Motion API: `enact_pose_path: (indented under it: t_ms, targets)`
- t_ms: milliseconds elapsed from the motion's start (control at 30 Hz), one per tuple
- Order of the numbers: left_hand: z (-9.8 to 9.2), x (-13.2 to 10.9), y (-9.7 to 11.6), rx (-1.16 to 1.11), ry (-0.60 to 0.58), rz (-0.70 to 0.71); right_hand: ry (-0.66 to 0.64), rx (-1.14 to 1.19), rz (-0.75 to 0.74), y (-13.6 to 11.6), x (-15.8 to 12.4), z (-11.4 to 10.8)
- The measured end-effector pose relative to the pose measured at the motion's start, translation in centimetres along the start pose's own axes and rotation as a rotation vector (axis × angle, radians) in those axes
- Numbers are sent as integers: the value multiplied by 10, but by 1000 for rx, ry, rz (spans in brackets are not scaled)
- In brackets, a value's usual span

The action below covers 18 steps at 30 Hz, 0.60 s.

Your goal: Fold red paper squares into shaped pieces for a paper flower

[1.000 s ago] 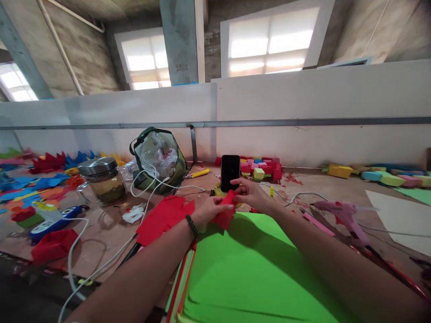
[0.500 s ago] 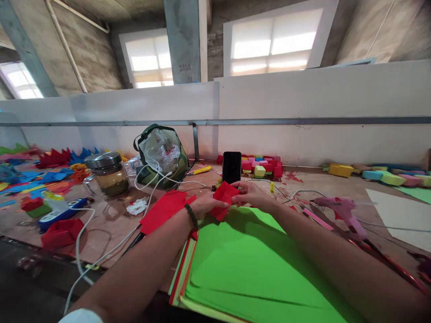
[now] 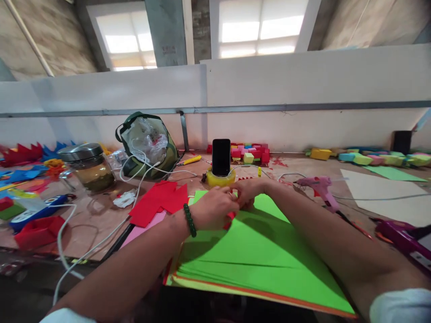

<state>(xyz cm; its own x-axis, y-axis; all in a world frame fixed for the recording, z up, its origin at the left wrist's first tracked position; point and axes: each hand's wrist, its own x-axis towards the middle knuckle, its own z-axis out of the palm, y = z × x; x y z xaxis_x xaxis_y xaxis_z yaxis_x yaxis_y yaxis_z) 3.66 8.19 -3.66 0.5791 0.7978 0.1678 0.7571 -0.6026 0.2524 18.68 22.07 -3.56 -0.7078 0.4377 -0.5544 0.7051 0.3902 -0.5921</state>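
Observation:
My left hand (image 3: 215, 207), with a dark green bead bracelet at the wrist, is closed around a small folded red paper piece (image 3: 230, 220). My right hand (image 3: 249, 190) meets it on the same piece, its fingers closed and pointing down. Most of the red piece is hidden under the fingers. Both hands rest over the far edge of a stack of green sheets (image 3: 269, 255), which has orange and yellow sheets below. Left of the stack lie flat red sheets (image 3: 156, 204) on top of a pink one (image 3: 144, 229).
A phone (image 3: 221, 157) stands in a yellow holder beyond my hands. Small colored blocks (image 3: 251, 153) sit behind it. A pink glue gun (image 3: 319, 188) lies at right. To the left are a camouflage bag (image 3: 168, 157), a glass jar (image 3: 94, 172), a power strip (image 3: 38, 213) and white cables.
The red piece has gone from held up and visible to lowered and mostly covered by my hands. Both hands have closed in over it, and the view has tilted down.

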Motion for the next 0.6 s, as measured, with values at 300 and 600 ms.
enact_pose_path:
  t_ms: [300, 600]
  targets:
    - [12, -27, 36, 261, -161, -37, 83, -184, 58, -3, 0, 8]
    - [3, -45, 26, 82, -179, -76, 61, -187, 78, 0, 6, 7]
